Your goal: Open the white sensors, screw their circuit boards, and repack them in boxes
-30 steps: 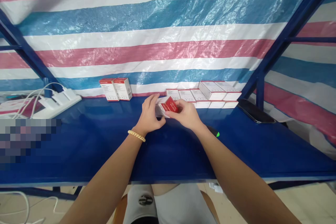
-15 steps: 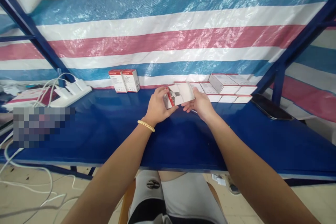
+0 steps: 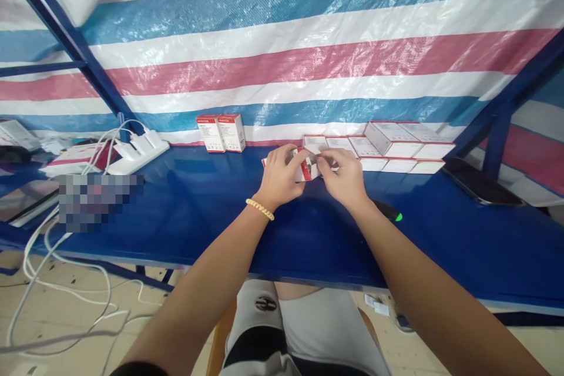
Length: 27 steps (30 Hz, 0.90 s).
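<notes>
A power strip [image 3: 138, 153] with white plugs and cords lies at the far left of the blue table [image 3: 185, 217]. Two upright red-and-white boxes [image 3: 221, 133] stand side by side against the striped tarp [image 3: 282, 53]. At centre, the left hand [image 3: 281, 176], a beaded bracelet [image 3: 259, 209] on its wrist, has its fingers clamped round a small red-and-white carton [image 3: 304, 168] held just above the table. The right hand [image 3: 346, 179] pinches the carton's upper end between thumb and fingertips. Judged from the grip, the step goes best with the left hand keeping the carton steady while the right works the end flap squarely, without crushing the corners. Behind and to the right lie flat white boxes [image 3: 388, 150]: about eight are visible, two of them stacked on top. One dark pen-like object with a green tip [image 3: 388, 211] and one black phone [image 3: 480, 188] follow at right.
</notes>
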Motion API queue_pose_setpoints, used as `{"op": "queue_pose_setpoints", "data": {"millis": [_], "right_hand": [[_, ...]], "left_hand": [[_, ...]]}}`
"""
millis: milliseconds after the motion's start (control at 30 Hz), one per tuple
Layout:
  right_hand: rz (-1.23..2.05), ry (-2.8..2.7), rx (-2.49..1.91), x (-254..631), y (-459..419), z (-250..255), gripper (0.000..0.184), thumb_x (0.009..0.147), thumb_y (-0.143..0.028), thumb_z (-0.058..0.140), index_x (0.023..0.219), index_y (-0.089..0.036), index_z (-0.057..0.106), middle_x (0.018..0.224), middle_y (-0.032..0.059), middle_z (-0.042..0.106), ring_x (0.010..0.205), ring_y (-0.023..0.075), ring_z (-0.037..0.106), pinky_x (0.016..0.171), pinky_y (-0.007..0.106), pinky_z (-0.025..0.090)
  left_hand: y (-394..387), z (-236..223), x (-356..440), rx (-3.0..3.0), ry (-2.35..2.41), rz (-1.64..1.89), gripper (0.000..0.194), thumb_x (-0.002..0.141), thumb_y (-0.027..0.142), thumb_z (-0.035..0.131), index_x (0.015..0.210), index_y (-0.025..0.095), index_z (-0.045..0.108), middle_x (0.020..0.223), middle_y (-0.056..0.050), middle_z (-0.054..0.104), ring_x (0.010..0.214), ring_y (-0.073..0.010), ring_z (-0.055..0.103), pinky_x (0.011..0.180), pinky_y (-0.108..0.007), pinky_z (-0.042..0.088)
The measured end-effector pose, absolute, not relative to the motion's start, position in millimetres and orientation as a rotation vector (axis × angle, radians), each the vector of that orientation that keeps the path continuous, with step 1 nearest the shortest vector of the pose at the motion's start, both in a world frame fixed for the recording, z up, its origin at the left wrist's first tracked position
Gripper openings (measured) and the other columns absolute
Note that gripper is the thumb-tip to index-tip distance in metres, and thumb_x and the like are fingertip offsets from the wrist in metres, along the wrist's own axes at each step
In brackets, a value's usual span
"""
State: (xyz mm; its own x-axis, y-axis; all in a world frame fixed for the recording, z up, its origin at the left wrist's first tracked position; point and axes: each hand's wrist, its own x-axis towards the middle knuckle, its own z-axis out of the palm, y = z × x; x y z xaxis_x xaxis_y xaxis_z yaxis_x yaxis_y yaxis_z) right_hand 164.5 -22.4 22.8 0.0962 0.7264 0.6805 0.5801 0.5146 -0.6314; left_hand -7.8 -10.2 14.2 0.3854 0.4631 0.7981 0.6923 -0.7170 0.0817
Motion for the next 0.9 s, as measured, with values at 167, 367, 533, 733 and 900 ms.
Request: {"op": "queue_pose_setpoints", "data": {"millis": [167,367,533,733,900], "right_hand": [[0.795,-1.485,-1.069,157.4,-23.0,26.4,0.031,0.083,-0.049,0.057,0.084,-0.020,0.065,0.079,0.0030,0.068,0.076,0.0183,0.061,0.074,0.035,0.052],[1.166,-1.340,-0.933,159.2,-19.0,26.9,0.026,0.069,-0.026,0.058,0.092,-0.020,0.068,0.087,0.0028,0.073,0.080,0.0201,0.067,0.073,0.037,0.055],[1.081,-1.503,-0.833,164.3,-18.9,25.5,0.043,0.065,-0.025,0.066,0.108,-0.024,0.067,0.113,0.0036,0.072,0.106,0.0253,0.066,0.089,0.044,0.054],[0.948,-1.578,-0.885,161.9,-19.5,19.9,0.044,0.073,-0.039,0.072,0.113,-0.024,0.063,0.123,0.0081,0.068,0.116,0.0258,0.063,0.094,0.044,0.053],[0.859,-1.610,-0.935,163.2,-16.4,15.4,0.045,0.078,-0.043,0.069,0.117,-0.023,0.061,0.121,0.0097,0.069,0.112,0.0261,0.064,0.081,0.041,0.057]], "left_hand": [[-11.1,13.1,-6.1,-2.394,-1.080,-1.233,0.063,0.072,0.026,0.068,0.131,0.022,0.048,0.122,-0.013,0.050,0.113,-0.0302,0.051,0.093,-0.045,0.043],[-10.7,12.5,-5.8,-2.377,-1.051,-1.251,0.071,0.072,0.029,0.071,0.136,0.020,0.043,0.118,-0.013,0.049,0.110,-0.0301,0.051,0.094,-0.046,0.045],[-6.3,12.3,-11.1,-2.332,-1.134,-1.442,0.097,0.067,0.037,0.078,0.146,0.022,0.025,0.122,-0.013,0.044,0.115,-0.0313,0.049,0.096,-0.047,0.047],[-1.0,16.9,-20.8,-2.286,-1.147,-1.572,0.105,0.058,0.047,0.083,0.144,0.019,0.028,0.138,-0.019,0.032,0.130,-0.0379,0.041,0.103,-0.053,0.043],[0.0,20.2,-26.6,-2.558,-1.048,-1.474,0.107,0.065,0.052,0.078,0.149,0.021,0.019,0.154,-0.020,0.025,0.142,-0.0386,0.030,0.111,-0.053,0.035]]}}
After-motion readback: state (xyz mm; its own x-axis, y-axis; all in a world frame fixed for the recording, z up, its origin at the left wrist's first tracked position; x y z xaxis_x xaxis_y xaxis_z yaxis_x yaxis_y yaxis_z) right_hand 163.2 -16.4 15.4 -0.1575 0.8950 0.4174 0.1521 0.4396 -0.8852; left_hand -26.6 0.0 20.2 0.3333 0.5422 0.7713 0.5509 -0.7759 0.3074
